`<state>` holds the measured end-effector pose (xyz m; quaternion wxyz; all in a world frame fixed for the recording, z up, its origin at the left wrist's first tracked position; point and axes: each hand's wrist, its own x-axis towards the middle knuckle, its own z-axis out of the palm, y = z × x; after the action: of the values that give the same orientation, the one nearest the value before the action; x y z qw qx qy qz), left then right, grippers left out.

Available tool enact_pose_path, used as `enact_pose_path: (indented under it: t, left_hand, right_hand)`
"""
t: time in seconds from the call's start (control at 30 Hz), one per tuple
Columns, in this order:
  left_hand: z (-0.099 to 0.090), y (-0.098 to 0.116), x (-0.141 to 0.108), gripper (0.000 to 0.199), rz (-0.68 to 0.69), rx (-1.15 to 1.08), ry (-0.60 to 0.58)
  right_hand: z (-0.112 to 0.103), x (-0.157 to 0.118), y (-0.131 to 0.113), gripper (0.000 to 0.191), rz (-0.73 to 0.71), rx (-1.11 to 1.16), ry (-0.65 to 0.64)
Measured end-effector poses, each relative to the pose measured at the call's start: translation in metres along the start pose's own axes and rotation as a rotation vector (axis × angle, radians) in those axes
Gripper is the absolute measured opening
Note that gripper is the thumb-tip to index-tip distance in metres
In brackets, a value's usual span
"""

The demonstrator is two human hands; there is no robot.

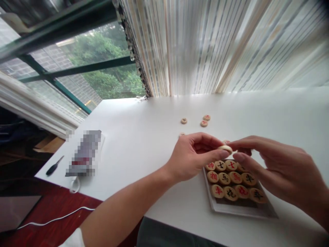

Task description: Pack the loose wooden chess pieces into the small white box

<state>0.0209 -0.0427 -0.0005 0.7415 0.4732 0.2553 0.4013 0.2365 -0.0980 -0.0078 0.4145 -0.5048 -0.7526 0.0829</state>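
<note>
My left hand (191, 154) is closed on a wooden xiangqi piece (225, 149), pinching it edge-on between thumb and fingers above the far side of a shallow tray (239, 212). From the other side, my right hand (272, 164) has its curled forefinger and thumb at the same piece's right edge. Rows of xiangqi pieces with red and black characters fill the tray, among them a red one (217, 191) and a black one (224, 178) in the front rows. My right hand hides part of the tray's far right. Another piece shows partly behind my fingers.
Beyond my hands, several loose pieces lie on the white table, including a black-marked one (184, 120) and two red-marked ones touching (204, 123). At left are a blurred-out flat object (86, 151), a dark screwdriver-like tool (54, 166) and a white cable (75, 185). Curtains (205, 48) hang behind.
</note>
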Motion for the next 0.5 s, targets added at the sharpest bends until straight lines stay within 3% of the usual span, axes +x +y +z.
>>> enact_pose_path:
  t: [0.13,0.23,0.33,0.5]
  left_hand:
    - [0.0014,-0.0042,-0.0022,0.043,-0.049,-0.002,0.002]
    - [-0.0008,-0.0047,-0.0027,0.040,-0.053,0.073,0.020]
    - [-0.0005,-0.0022,-0.0035,0.036,-0.060,0.085,0.004]
    - [0.0008,0.0027,-0.0024,0.030,-0.079,0.103,-0.040]
  right_hand:
    - [0.0062,-0.0041,-0.0059,0.011,0.001,0.040,-0.004]
    - [0.0072,-0.0036,-0.0064,0.009,0.113,0.137,-0.015]
    - [0.0080,-0.0004,-0.0107,0.013,0.261,0.404,-0.020]
    - [0.0097,0.0040,-0.0114,0.017,0.443,0.804,-0.143]
